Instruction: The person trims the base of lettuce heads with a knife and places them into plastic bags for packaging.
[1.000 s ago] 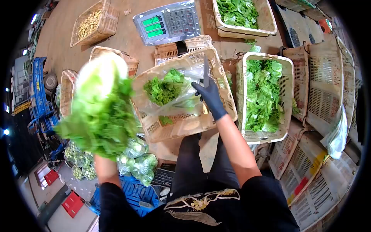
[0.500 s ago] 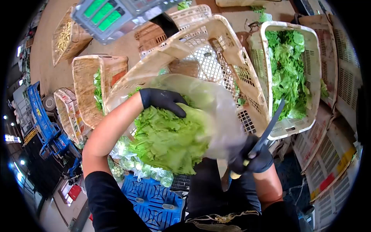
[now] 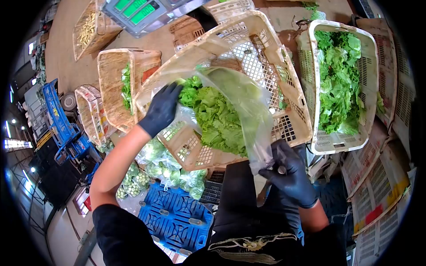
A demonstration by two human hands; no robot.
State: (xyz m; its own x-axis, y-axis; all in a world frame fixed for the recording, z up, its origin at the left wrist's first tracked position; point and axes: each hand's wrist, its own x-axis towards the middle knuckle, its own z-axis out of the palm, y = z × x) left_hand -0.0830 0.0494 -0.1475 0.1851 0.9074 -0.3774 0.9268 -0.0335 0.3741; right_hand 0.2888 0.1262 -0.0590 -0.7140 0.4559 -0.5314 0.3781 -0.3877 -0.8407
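Note:
A leafy green lettuce [image 3: 219, 117] lies in a clear plastic bag [image 3: 257, 119] over the large cream crate [image 3: 290, 95]. My left hand [image 3: 162, 108], in a black glove, touches the bag's upper left edge beside the leaves, its fingers close together. Lower right of the lettuce, my right hand [image 3: 290, 175], also gloved, grips the gathered edge of the bag. Part of what that hand holds is hidden by its fingers; the knife blade does not show.
At the right stands a crate [image 3: 372, 88] full of leafy greens. A digital scale [image 3: 151, 15] is at the top. Crates [image 3: 106, 88] stand at the left. Bagged vegetables [image 3: 162, 170] lie near a blue pallet [image 3: 175, 217]. Stacked crates [image 3: 377, 177] line the right side.
My left hand has moved off the lettuce to the bag's left edge. The lettuce is now inside the bag, deeper over the crate. The knife blade in my right hand has gone from view.

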